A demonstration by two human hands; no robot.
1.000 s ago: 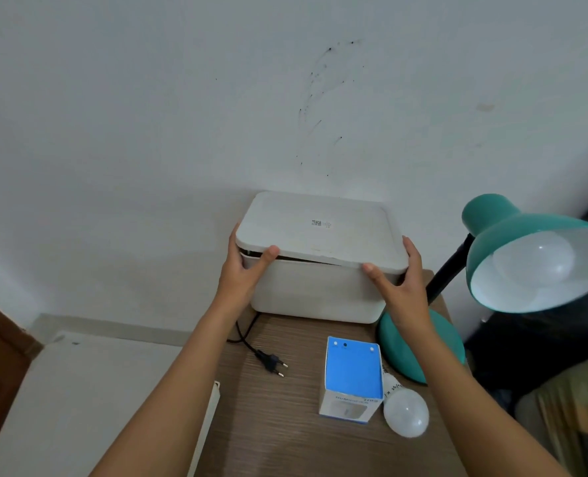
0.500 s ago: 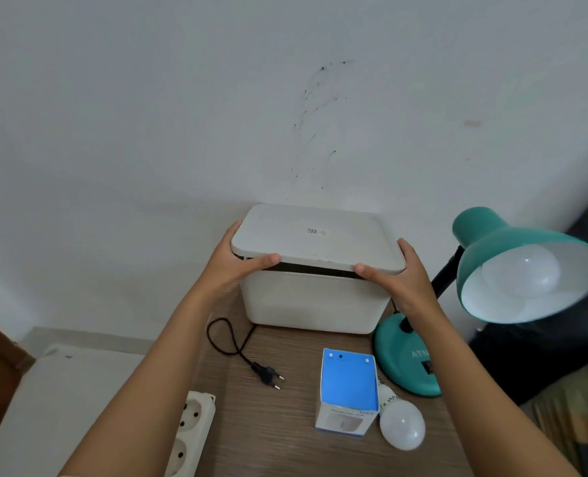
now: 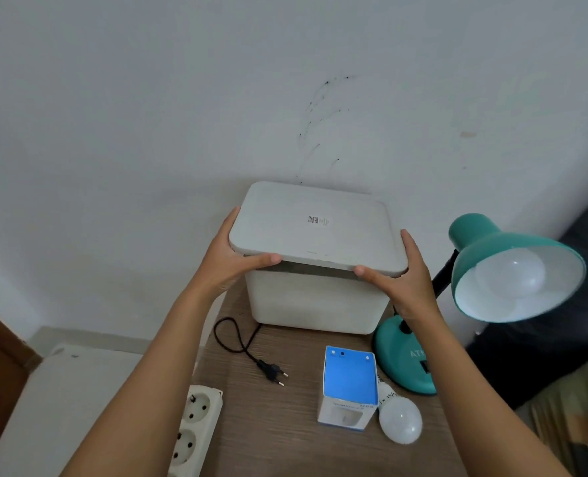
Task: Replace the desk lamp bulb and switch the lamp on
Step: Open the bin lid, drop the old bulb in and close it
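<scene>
Our left hand point(image 3: 232, 261) grips the left front corner of the white lid point(image 3: 316, 227), thumb along its front edge and fingers round the side; our right hand point(image 3: 404, 282) does the same at the right front corner. The lid sits on the white storage box point(image 3: 315, 299), its front edge raised enough to show a dark gap beneath, so we judge it is being opened or shut; we cannot tell which.

Taking the box as landmark, the teal desk lamp point(image 3: 516, 266) stands just to its right, its shade tilted towards us with a fitted bulb point(image 3: 509, 277) showing inside, unlit. That side belongs to our right hand, which is clearly the nearer one for reaching into the shade.

In front of the box, on the wooden desk point(image 3: 278, 438), a blue-and-white bulb carton point(image 3: 349, 387) stands upright, and a loose bulb point(image 3: 401, 421) lies touching its right side, base pointing back towards the box. Left of the carton lies the lamp's plug point(image 3: 270, 370), unplugged, its pins pointing away from the box, and further left the white power strip point(image 3: 194, 428) lies at the desk's edge.
</scene>
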